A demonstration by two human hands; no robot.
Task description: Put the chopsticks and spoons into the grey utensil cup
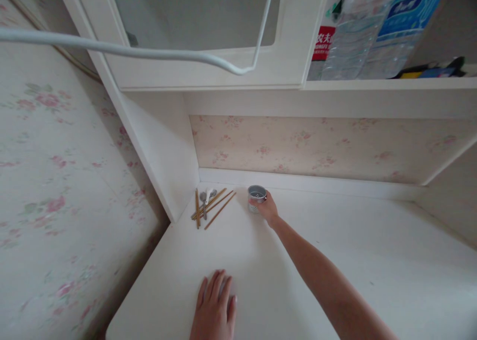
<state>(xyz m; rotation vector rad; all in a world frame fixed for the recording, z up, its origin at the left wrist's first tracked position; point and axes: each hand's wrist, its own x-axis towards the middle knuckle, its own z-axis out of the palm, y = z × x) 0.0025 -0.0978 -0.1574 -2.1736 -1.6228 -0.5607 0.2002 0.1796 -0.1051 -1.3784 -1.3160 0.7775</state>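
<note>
My right hand [266,208] reaches far across the white desk top [335,260] and is wrapped round a small round metal cup [257,195] with holes in its bottom, which stands upright near the back wall. My left hand [215,307] lies flat on the desk near its front edge, fingers stretched out and close together, holding nothing. To the left of the cup lie several wooden chopsticks [213,207] in a loose pile, with two metal spoons [206,199] among them.
A white cabinet side panel [164,146] rises just left of the chopsticks. Above is a shelf [387,84] with plastic water bottles [357,32]. A white cable [149,51] hangs across the top. Floral wallpaper covers the left wall and the back panel.
</note>
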